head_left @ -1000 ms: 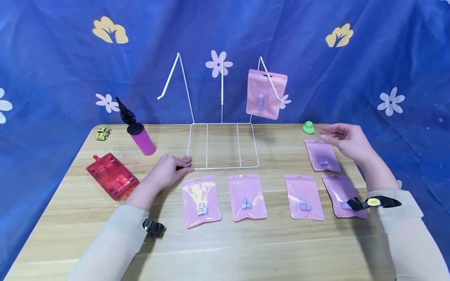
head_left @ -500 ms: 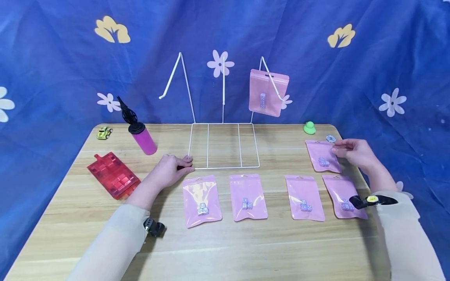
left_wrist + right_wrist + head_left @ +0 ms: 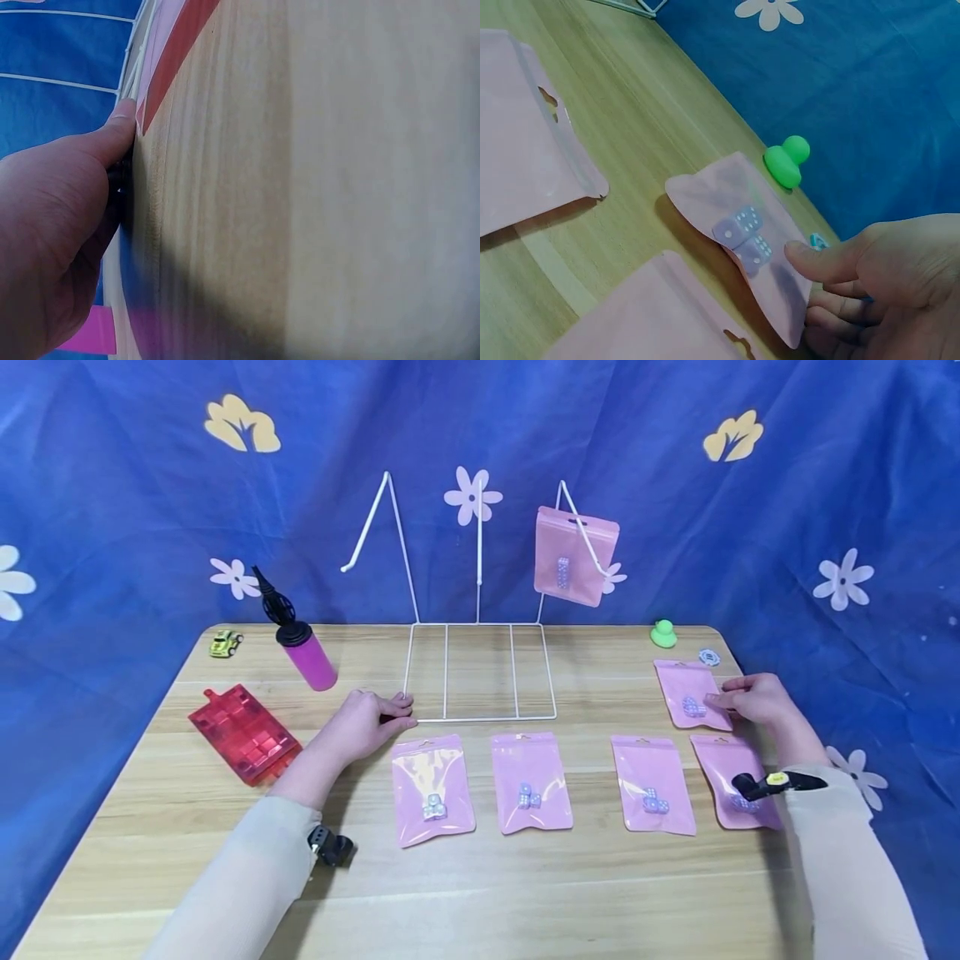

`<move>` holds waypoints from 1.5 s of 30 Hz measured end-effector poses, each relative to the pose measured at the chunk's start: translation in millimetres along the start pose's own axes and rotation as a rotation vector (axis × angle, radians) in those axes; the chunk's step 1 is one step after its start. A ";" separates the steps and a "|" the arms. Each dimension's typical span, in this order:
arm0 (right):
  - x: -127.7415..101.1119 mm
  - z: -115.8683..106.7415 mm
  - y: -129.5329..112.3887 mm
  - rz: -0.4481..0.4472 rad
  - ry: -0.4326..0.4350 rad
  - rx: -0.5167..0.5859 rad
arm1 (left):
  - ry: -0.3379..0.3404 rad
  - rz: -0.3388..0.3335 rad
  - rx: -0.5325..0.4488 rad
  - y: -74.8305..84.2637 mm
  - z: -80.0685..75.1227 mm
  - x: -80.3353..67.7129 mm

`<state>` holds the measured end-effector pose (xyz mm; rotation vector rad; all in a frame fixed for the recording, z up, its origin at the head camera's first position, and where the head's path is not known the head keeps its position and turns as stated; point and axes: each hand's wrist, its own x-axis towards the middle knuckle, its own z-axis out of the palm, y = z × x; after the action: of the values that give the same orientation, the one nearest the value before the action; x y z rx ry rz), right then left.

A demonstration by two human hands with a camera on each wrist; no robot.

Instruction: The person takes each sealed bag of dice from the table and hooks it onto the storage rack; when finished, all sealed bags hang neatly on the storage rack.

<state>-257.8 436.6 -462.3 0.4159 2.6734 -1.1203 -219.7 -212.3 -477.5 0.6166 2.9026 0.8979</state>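
Note:
A white wire rack (image 3: 480,719) stands at the table's back middle, with one pink pouch (image 3: 573,556) hanging from its right hook. My left hand (image 3: 363,722) lies on the rack's front left corner, thumb (image 3: 112,131) along the wire and fingers curled round it. My right hand (image 3: 750,700) pinches the right edge of a pink pouch of dice (image 3: 688,693) lying at the right. In the right wrist view the thumb (image 3: 817,259) sits on top of that pouch (image 3: 727,202), whose edge is slightly lifted, and the fingers are under it.
Several more pink pouches lie in a row along the front, from one (image 3: 432,787) on the left to one (image 3: 731,772) on the right. A green toy (image 3: 662,633) and a small chip (image 3: 708,657) sit behind my right hand. A red tray (image 3: 243,734), a magenta pump (image 3: 303,652) and a toy car (image 3: 225,643) are at the left.
My right hand has come down and toward me from beside the green toy and has pinched the edge of the pouch. My left hand has stayed put.

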 end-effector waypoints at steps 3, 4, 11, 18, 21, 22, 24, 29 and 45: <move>2.8 3.4 0.3 0.063 -0.009 0.054 | -0.003 -0.001 -0.001 0.4 0.3 -0.2; 3.7 4.7 0.8 0.087 -0.011 0.075 | -0.005 -0.003 0.000 0.4 0.6 -0.1; 2.8 7.5 -1.4 0.145 -0.049 0.176 | -0.010 -0.011 -0.007 0.4 1.1 0.1; -5.0 3.5 -10.4 0.005 0.000 0.156 | 0.010 0.006 -0.017 -0.1 -0.1 0.4; -11.4 2.9 -15.8 -0.014 0.010 0.165 | 0.009 0.012 -0.013 0.4 -0.4 0.5; -13.6 2.8 -17.7 -0.023 0.011 0.168 | 0.007 0.012 -0.013 0.4 -0.4 0.3; -18.1 2.4 -21.7 -0.050 0.012 0.184 | 0.004 0.012 -0.012 0.2 -0.1 0.0; -29.3 1.7 -33.7 -0.135 0.026 0.260 | 0.011 0.012 -0.013 -1.9 1.7 -0.1; -71.6 -3.9 -76.7 -0.365 0.078 0.543 | 0.015 0.026 -0.004 -3.0 1.2 -0.9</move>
<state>-216.9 375.4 -387.5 0.0443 2.5374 -1.9849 -219.8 -214.3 -480.3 0.6521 2.9118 0.9149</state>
